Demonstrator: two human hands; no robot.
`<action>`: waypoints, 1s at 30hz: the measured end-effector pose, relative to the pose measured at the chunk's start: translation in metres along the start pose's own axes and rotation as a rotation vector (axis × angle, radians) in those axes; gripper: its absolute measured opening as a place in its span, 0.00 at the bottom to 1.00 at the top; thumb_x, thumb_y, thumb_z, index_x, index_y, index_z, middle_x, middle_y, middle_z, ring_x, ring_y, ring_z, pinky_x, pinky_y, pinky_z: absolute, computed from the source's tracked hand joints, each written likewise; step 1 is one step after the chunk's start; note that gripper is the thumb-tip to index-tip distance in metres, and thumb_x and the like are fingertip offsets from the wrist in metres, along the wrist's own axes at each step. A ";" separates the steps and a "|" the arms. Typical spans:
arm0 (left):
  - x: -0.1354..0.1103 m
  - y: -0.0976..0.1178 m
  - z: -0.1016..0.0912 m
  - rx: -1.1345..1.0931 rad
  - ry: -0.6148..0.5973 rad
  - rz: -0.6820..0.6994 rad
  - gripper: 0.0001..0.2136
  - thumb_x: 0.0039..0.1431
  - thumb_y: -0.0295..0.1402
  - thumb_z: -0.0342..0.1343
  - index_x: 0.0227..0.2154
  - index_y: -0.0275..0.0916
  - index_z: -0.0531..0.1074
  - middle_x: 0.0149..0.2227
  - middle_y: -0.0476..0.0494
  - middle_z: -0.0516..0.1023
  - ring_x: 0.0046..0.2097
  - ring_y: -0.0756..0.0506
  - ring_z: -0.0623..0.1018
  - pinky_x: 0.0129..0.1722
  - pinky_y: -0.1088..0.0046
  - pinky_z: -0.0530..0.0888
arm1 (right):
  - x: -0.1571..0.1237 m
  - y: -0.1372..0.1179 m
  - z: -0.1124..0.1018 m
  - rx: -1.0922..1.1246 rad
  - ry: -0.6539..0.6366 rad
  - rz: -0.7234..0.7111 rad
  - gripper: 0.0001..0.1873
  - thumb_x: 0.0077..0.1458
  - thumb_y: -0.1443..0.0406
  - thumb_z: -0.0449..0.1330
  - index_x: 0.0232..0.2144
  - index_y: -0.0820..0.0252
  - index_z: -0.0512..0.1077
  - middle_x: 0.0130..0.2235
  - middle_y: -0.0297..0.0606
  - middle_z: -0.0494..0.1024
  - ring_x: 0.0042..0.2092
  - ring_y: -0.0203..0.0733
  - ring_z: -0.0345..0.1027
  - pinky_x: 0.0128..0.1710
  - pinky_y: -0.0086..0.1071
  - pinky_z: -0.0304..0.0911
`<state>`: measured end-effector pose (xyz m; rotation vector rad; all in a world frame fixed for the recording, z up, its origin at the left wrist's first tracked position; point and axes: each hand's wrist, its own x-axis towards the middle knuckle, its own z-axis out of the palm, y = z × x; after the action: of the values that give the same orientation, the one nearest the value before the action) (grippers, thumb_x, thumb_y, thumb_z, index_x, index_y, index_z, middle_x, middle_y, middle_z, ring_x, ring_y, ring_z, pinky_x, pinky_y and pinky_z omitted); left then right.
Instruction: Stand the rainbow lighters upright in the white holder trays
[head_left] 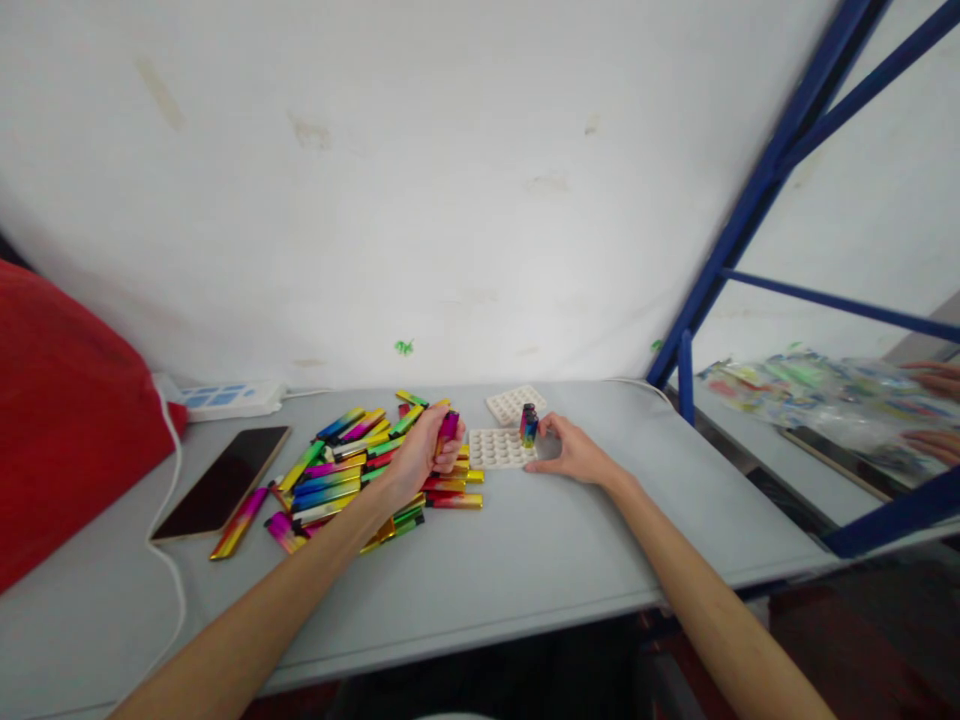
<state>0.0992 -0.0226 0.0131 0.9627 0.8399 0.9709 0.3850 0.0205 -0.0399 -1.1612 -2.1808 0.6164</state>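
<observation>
My left hand (424, 448) is closed around a purple lighter (448, 428), held upright above the right side of a loose pile of lighters (330, 485). These are shiny, in yellow, green, blue, red and purple. My right hand (568, 452) curves around the right end of a white tray (495, 450) with rows of round holes, thumb at its front corner and fingers at its back corner. A few lighters (529, 428) stand upright at that end of the tray, close to my right fingertips.
Behind lies a second white holed tray (516, 404). A phone (223, 482), a white cable (177, 580), a power strip (229, 400) and a red bag (67, 420) are on the left. Beyond the blue frame (750, 220), another person's hands (934, 380) are near plastic-wrapped items (817, 395).
</observation>
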 end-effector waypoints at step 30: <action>0.049 -0.036 0.049 0.988 -0.090 0.536 0.19 0.61 0.38 0.60 0.53 0.44 0.65 0.37 0.46 0.82 0.37 0.43 0.82 0.39 0.68 0.76 | 0.002 0.002 -0.001 0.026 -0.003 -0.025 0.31 0.41 0.51 0.74 0.39 0.57 0.64 0.42 0.36 0.72 0.43 0.45 0.64 0.44 0.36 0.61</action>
<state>0.1703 0.0005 -0.0107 2.1441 1.0206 0.9323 0.3862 0.0232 -0.0405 -1.1188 -2.1799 0.6351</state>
